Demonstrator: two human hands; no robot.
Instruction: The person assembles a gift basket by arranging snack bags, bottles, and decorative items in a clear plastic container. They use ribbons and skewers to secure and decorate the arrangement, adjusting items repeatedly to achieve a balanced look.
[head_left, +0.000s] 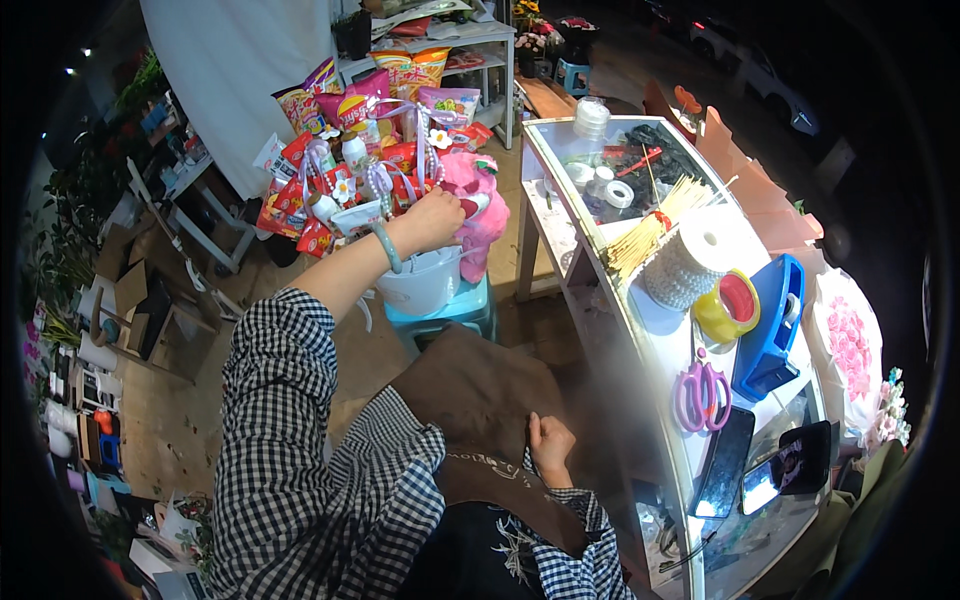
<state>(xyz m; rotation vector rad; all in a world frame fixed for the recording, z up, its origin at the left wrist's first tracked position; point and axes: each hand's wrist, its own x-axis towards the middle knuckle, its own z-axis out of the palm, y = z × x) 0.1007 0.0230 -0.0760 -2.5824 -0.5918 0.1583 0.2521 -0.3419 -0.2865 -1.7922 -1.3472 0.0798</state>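
A white bucket [420, 284] stands on a light-blue stool [440, 322], packed with bright snack bags [405, 72], small bottles, beaded handles [425, 135] and daisy-like flowers. My left hand [432, 222], with a pale bangle on the wrist, reaches over the bucket's rim. Its fingers are curled against a pink plush toy [485, 215] at the bucket's right side; what they pinch is hidden. Low in front of my brown apron [490, 385], my right hand [551, 447] is loosely closed with nothing visible in it.
On the right stands a glass-topped counter [640, 330] with a bead spool [690, 262], sticks [650, 235], yellow tape [727, 305], a blue tape dispenser [770, 330], purple scissors [702, 392] and phones [725, 462]. Pink bouquets [848, 335] lie beyond. Cardboard boxes [135, 280] sit left.
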